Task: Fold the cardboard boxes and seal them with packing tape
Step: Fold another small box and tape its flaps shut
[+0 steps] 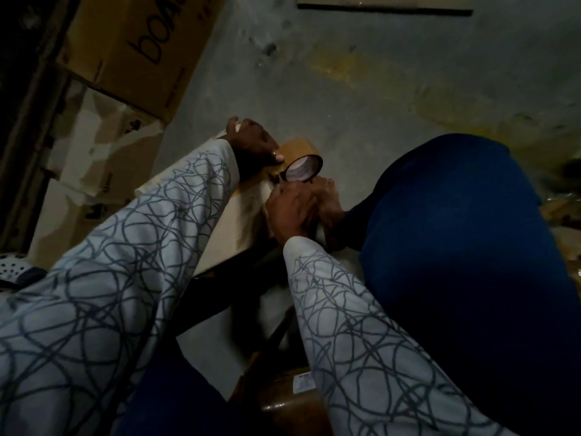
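Brown tape, glossy, wound on a round roll with a pale inner core. The roll stands on edge at the upper end of the cardboard box.

Left hand: grip clamped over the box's far upper corner, fingers curled across the edge, thumb touching the roll's side.

Right hand: fingers curled together just below the roll, against the box's side. In the dim light I cannot tell whether this grip holds the tape end or nothing.

The box is pale, smooth and flat-faced, and it sits tilted just beside a knee in dark blue cloth. Both sleeves are white fabric with grey scribbled loops.

The floor is rough grey concrete with yellowish stains. A brown corrugated carton with black lettering is stacked at the left. A flat cardboard sheet lies at the far edge.
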The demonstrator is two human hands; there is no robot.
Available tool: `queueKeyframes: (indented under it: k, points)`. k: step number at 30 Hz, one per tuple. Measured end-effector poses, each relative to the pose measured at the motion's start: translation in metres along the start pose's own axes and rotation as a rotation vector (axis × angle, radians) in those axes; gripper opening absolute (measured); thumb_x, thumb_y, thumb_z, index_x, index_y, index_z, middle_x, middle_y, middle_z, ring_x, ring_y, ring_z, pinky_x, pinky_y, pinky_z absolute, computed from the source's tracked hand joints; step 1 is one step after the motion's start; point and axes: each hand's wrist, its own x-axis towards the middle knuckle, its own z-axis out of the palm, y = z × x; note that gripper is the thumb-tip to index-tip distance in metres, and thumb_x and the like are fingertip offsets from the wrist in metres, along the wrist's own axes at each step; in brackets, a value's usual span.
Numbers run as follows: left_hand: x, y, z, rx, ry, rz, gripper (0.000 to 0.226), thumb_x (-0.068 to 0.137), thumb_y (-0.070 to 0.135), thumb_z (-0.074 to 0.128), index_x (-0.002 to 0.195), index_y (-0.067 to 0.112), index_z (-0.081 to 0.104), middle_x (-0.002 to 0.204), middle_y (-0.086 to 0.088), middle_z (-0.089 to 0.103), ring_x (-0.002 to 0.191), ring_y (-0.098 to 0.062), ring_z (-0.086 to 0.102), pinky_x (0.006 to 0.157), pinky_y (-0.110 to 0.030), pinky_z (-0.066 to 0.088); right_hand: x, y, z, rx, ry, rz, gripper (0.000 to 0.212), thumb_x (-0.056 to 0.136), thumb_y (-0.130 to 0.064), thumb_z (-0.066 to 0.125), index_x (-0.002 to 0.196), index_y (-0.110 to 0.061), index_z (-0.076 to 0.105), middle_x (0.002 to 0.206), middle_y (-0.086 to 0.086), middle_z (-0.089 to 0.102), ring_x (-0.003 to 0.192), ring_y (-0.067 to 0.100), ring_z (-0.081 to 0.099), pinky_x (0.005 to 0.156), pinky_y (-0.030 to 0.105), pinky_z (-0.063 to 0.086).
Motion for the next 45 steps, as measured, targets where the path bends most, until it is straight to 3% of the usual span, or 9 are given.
queueKeyframes:
  k: [5, 8, 13, 17, 21, 27, 38, 42, 45]
  points:
    - [-0.014, 0.016, -0.018, -0.16, 0.007, -0.054, 0.03, 0.076, 0.055, 0.074, 0.098, 0.035, 0.073, 0.129, 0.011, 0.063, 0.141, -0.012, 0.033, 0.119, -0.05, -0.008, 0.004, 0.004, 0.003, 0.009, -0.079, 0.053, 0.03, 0.102, -0.014, 0.045, 0.123, 0.001, 0.059, 0.132, 0.023, 0.056, 0.126, 0.035, 0.053, 0.095, 0.034, 0.043]
    - [-0.019, 0.016, -0.019, -0.234, 0.02, -0.074, 0.038, 0.076, 0.056, 0.074, 0.105, 0.031, 0.074, 0.126, 0.012, 0.066, 0.14, -0.011, 0.036, 0.121, -0.047, -0.003, -0.002, 0.005, 0.009, -0.074, 0.065, -0.007, 0.029, 0.101, -0.021, 0.045, 0.117, -0.003, 0.063, 0.123, 0.019, 0.062, 0.116, 0.033, 0.059, 0.086, 0.034, 0.043]
    - [-0.019, 0.027, -0.014, -0.688, 0.142, -0.216, 0.02, 0.08, 0.05, 0.066, 0.072, 0.032, 0.071, 0.058, 0.034, 0.06, 0.115, -0.013, 0.057, 0.107, -0.034, 0.03, -0.01, -0.001, 0.018, 0.01, 0.096, 0.03, 0.028, 0.098, -0.023, 0.047, 0.105, -0.008, 0.07, 0.109, 0.011, 0.068, 0.101, 0.028, 0.064, 0.077, 0.033, 0.044]
    - [-0.031, 0.041, -0.022, -0.905, 0.205, -0.264, 0.023, 0.08, 0.05, 0.068, 0.076, 0.029, 0.075, 0.092, 0.008, 0.064, 0.104, -0.014, 0.057, 0.105, -0.037, 0.036, -0.015, -0.001, 0.017, 0.203, 0.168, 0.086, 0.025, 0.093, -0.017, 0.055, 0.099, 0.001, 0.072, 0.103, 0.02, 0.069, 0.098, 0.036, 0.063, 0.081, 0.039, 0.043]
    - [-0.062, 0.039, -0.044, -1.274, 0.4, -0.278, 0.016, 0.083, 0.025, 0.077, 0.081, 0.01, 0.073, 0.077, -0.006, 0.062, 0.062, -0.012, 0.057, 0.062, -0.027, 0.044, -0.028, 0.005, 0.001, 0.42, 0.234, 0.193, 0.021, 0.093, -0.003, 0.057, 0.097, 0.014, 0.069, 0.11, 0.028, 0.065, 0.105, 0.037, 0.058, 0.085, 0.028, 0.031]
    - [-0.188, 0.014, -0.045, -1.077, 0.608, -0.225, 0.017, 0.086, 0.032, 0.067, 0.073, 0.023, 0.074, 0.074, 0.001, 0.071, 0.071, -0.007, 0.064, 0.069, -0.026, 0.046, -0.035, 0.007, 0.017, 0.33, 0.412, 0.004, 0.034, 0.088, -0.019, 0.051, 0.102, 0.0, 0.075, 0.1, 0.024, 0.066, 0.096, 0.039, 0.063, 0.09, 0.047, 0.051]
    - [-0.377, 0.009, 0.078, -1.52, 0.385, -0.833, 0.03, 0.072, 0.026, 0.071, 0.095, 0.006, 0.07, 0.088, -0.011, 0.074, 0.075, -0.028, 0.073, 0.065, -0.036, 0.06, -0.091, -0.013, 0.0, -0.055, -0.204, -0.277, 0.035, 0.097, -0.035, 0.059, 0.121, -0.012, 0.071, 0.12, 0.016, 0.069, 0.116, 0.032, 0.061, 0.092, 0.03, 0.041]
    - [-0.401, 0.019, 0.1, -1.407, 0.378, -0.731, 0.016, 0.077, 0.034, 0.07, 0.073, 0.019, 0.069, 0.09, -0.007, 0.073, 0.082, -0.025, 0.069, 0.072, -0.033, 0.056, -0.089, -0.026, 0.008, -0.173, -0.225, -0.346, 0.048, 0.089, -0.049, 0.067, 0.125, -0.018, 0.067, 0.113, 0.013, 0.071, 0.113, 0.031, 0.064, 0.104, 0.044, 0.044]
    - [-0.405, 0.016, 0.104, -1.204, 0.313, -0.555, 0.035, 0.08, 0.046, 0.068, 0.055, 0.023, 0.063, 0.068, 0.005, 0.065, 0.079, -0.02, 0.065, 0.069, -0.029, 0.046, -0.112, -0.039, -0.003, -0.19, -0.28, -0.393, 0.04, 0.093, -0.046, 0.063, 0.121, -0.018, 0.07, 0.113, 0.009, 0.073, 0.108, 0.024, 0.066, 0.095, 0.028, 0.046]
